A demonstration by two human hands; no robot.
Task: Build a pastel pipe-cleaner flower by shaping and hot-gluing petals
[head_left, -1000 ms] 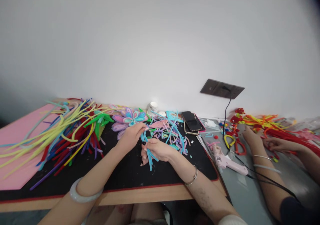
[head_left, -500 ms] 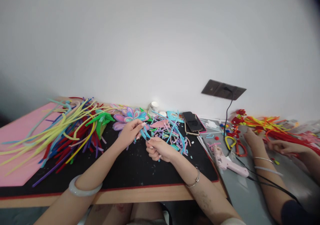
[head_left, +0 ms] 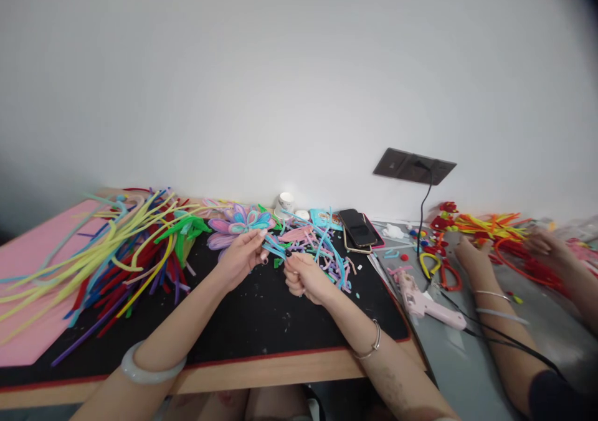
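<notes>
Over the black mat, light-blue pipe cleaners (head_left: 273, 245) stretch between my two hands. My left hand (head_left: 243, 254) pinches one end of them between thumb and fingers. At the other end, my right hand (head_left: 304, 276) is closed around them, its fingers curled under. Just behind my left hand lies a pipe-cleaner flower (head_left: 238, 222) with purple, pink and blue petals. Beyond my right hand is a pile of short cut pipe-cleaner pieces (head_left: 327, 256) in pink, purple and blue.
Long pipe cleaners (head_left: 107, 246) spread across a pink sheet (head_left: 28, 352) at left. A cup (head_left: 286, 202) and phone (head_left: 357, 227) stand by the wall. At right lie a pink glue gun (head_left: 432, 309) with its cord and yellow-handled pliers (head_left: 430, 265). A co-worker's hands (head_left: 474, 256) work there.
My hands have drawn slightly apart, the right one shifting rightward, so more of the blue pipe cleaners shows between them. The co-worker's farther hand has lifted away from the nearer one.
</notes>
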